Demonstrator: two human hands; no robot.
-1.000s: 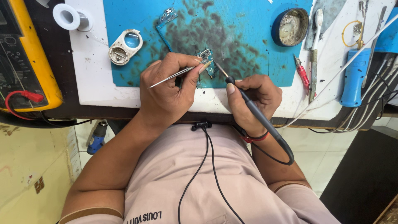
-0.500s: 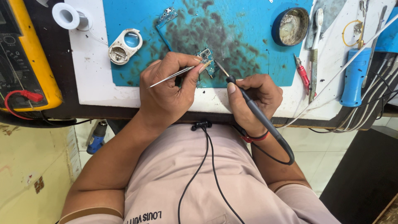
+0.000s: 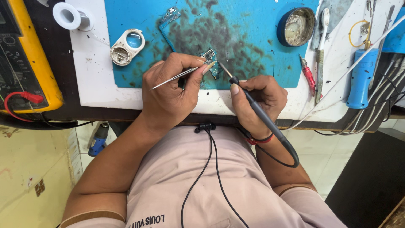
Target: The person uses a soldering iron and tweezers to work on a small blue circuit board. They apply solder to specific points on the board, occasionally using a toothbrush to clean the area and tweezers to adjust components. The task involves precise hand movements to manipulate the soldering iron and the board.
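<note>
A small circuit board lies on the stained blue work mat near its front edge. My left hand grips thin metal tweezers, their tips touching the board. A black soldering iron sits in my right hand, held like a pen; its thin tip meets the board from the right. The iron's black cord loops down past my right wrist.
A yellow multimeter with a red lead sits at the left. A solder spool, a white round part, a second small board, a round tin, a red screwdriver and a blue-handled tool surround the mat.
</note>
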